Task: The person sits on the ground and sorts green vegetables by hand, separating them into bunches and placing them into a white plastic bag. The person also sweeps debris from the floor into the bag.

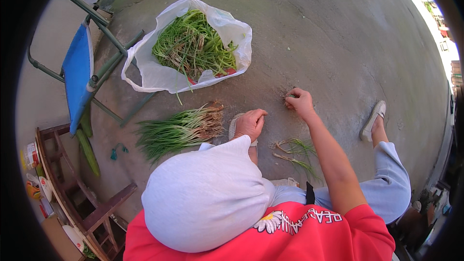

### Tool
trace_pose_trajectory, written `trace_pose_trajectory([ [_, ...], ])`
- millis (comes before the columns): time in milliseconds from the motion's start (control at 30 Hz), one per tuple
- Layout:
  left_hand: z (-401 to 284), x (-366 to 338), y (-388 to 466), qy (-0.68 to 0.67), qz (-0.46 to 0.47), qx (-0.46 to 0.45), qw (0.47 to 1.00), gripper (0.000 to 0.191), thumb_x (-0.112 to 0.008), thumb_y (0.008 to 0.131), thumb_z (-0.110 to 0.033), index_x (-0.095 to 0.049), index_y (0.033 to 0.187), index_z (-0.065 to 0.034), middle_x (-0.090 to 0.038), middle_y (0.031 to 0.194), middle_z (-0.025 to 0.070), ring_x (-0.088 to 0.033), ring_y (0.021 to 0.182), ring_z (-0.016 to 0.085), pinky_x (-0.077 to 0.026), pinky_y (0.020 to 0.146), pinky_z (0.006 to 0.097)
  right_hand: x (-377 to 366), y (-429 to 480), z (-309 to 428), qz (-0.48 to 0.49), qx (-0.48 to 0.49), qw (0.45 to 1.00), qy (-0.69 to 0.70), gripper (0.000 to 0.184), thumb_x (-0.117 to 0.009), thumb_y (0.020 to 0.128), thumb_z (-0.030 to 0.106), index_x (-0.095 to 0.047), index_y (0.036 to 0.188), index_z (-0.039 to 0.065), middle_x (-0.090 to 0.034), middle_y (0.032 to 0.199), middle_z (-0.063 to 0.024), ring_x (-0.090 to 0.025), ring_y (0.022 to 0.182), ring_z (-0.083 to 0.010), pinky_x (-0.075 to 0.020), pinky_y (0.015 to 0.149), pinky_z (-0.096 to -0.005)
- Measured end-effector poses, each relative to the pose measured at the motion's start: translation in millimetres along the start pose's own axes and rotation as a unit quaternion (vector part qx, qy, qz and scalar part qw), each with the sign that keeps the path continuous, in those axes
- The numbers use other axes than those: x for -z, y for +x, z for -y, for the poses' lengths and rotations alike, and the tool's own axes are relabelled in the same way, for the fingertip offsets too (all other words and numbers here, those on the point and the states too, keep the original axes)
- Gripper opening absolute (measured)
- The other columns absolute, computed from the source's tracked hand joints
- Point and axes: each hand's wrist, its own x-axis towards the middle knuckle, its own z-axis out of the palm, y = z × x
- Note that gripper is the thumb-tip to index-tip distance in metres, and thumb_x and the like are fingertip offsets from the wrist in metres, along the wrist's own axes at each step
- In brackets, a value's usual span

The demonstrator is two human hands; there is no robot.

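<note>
My left hand [250,123] is curled with its fingers together, above my left shoe [232,126]. Nothing shows between its fingertips, and the forearm is hidden behind a light trouser leg [206,195]. Out on the concrete, my right hand [301,104] pinches a small green plant scrap [291,96] among dry root bits. To the left of my left hand lies a thick bunch of scallions [181,128], its brown roots pointing toward that hand. A few loose thin scallions [295,152] rest near my right forearm.
Beyond the bunch, a white plastic bag [136,74] gapes open around scallions and other greens [195,43]. A folding chair with a blue seat [78,69] stands at left. Near it are a cucumber [88,152], a teal scrap [115,152] and a brown wooden frame [98,210].
</note>
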Motion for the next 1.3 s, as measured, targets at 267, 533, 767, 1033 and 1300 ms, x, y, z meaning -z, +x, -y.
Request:
trace_pose_trajectory([
  [267,8,3,-5,0.013,-0.002,-0.002,1.0,0.013,-0.057,0.09,-0.01,-0.065,0.101,-0.008,-0.069,0.091,0.0116,-0.065,0.089,0.033,-0.051,0.076,0.0431,-15,-73,253,0.181,0.265,0.859,0.399,0.014,-0.07,0.085,0.001,-0.068,0.1,0.0,-0.068,0.084,-0.0048,-0.065,0.071,-0.011,-0.0552,0.066,-0.0258],
  [533,9,-8,-5,-0.011,-0.014,-0.004,1.0,0.013,-0.057,0.091,-0.01,-0.065,0.101,-0.0076,-0.068,0.088,0.0099,-0.065,0.085,0.03,-0.051,0.074,0.0407,-53,13,272,0.09,0.292,0.919,0.248,0.019,-0.071,0.087,0.01,-0.069,0.103,0.001,-0.068,0.082,-0.0041,-0.067,0.072,-0.012,-0.0523,0.064,-0.0263],
  [767,6,-3,0,0.006,-0.005,-0.007,1.0,0.013,-0.058,0.091,-0.01,-0.067,0.1,-0.0087,-0.068,0.082,0.0089,-0.066,0.079,0.029,-0.051,0.069,0.0389,53,50,30,0.024,-0.009,0.994,-0.103,0.017,-0.068,0.089,0.016,-0.069,0.098,0.002,-0.07,0.091,-0.0072,-0.068,0.083,-0.0179,-0.0548,0.072,-0.033],
  [1033,3,0,-1,0.02,0.02,0.012,1.0,0.012,-0.059,0.089,-0.01,-0.067,0.097,-0.0099,-0.069,0.091,0.012,-0.066,0.088,0.032,-0.052,0.075,0.0424,-28,-17,2,-0.125,0.382,0.846,-0.351,0.038,-0.068,0.086,0.024,-0.064,0.121,0.01,-0.058,0.135,-0.0064,-0.043,0.136,-0.026,-0.0376,0.111,-0.0428],
  [1300,8,-6,-1,0.024,-0.01,-0.019,0.999,0.013,-0.059,0.089,-0.008,-0.068,0.098,-0.0095,-0.067,0.079,0.0074,-0.066,0.077,0.026,-0.051,0.068,0.0371,11,-17,-31,-0.056,0.297,0.906,-0.298,0.037,-0.065,0.087,0.018,-0.063,0.122,0.008,-0.058,0.134,-0.0076,-0.052,0.128,-0.027,-0.0419,0.106,-0.0407],
])
